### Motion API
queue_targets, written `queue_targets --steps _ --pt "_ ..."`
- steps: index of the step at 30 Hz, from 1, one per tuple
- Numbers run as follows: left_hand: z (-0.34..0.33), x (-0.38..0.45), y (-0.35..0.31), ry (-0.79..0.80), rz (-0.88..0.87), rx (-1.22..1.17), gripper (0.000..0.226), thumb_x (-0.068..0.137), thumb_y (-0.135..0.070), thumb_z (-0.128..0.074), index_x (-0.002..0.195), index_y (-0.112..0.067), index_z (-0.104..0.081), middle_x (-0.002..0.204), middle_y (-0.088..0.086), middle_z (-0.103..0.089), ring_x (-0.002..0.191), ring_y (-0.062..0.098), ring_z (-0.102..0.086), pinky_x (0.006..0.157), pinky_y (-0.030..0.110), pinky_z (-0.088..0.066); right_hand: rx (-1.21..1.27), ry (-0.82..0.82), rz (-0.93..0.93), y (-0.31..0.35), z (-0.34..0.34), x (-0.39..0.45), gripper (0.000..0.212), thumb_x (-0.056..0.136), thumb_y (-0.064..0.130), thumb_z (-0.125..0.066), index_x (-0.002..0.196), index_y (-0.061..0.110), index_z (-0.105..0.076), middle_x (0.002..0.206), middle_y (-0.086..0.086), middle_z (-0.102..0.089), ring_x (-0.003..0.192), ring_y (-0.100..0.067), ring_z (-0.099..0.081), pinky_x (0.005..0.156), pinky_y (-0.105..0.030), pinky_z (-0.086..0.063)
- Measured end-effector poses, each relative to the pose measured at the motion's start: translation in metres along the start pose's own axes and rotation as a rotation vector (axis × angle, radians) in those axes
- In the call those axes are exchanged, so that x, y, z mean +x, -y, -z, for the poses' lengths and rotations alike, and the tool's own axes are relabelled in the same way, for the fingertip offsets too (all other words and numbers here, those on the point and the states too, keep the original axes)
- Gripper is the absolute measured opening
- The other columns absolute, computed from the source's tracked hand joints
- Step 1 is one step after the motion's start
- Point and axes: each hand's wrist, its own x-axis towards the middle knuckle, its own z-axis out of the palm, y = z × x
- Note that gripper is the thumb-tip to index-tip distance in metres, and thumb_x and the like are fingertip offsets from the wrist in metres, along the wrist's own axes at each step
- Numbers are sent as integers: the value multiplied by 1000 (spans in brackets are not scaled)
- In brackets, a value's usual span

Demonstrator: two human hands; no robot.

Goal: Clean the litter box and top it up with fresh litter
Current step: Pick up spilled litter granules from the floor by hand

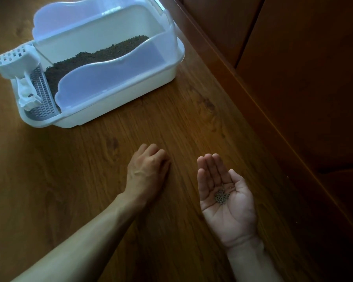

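The litter box (102, 64) sits on the wood floor (171, 123) well ahead of my hands, to the left. My right hand (225, 197) lies palm-up, cupping loose litter pellets (221, 195). My left hand (148, 168) rests knuckles-up on the floor, fingers curled.

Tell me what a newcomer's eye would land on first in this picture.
First, the white plastic litter box with translucent bluish splash walls at upper left on the brown wood-grain floor, holding dark granular litter, with a white slotted plastic scoop hung at its left end. Next, the open, palm-up right hand at lower centre-right cupping a small pile of grey litter pellets, while the left hand rests knuckles-up on the floor beside it.
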Motion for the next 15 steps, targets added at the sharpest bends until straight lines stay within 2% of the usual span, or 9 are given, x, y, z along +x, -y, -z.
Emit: queue_targets --steps 3,8,15 --pt "-2 5 1 -3 28 -11 12 92 -28 -56 94 -19 -63 94 -2 -56 85 11 -48 66 27 -47 2 -7 -6 0 2 3 54 102 31 -31 100 -1 -74 108 -18 -72 103 -31 -70 73 -39 -62" --pt "2 21 11 -84 195 -68 11 90 -27 -60 95 -19 -64 92 -8 -49 87 9 -47 71 24 -40 -8 -18 -5 -3 2 7 54 102 31 -31 100 -1 -74 108 -18 -72 103 -31 -70 74 -38 -62" --pt "-4 39 14 -88 165 -29 11 90 -29 -62 90 -19 -65 89 -8 -50 86 9 -45 68 25 -37 -30 -25 -13 -5 3 13 53 102 30 -31 98 0 -75 106 -17 -72 102 -30 -70 74 -37 -62"
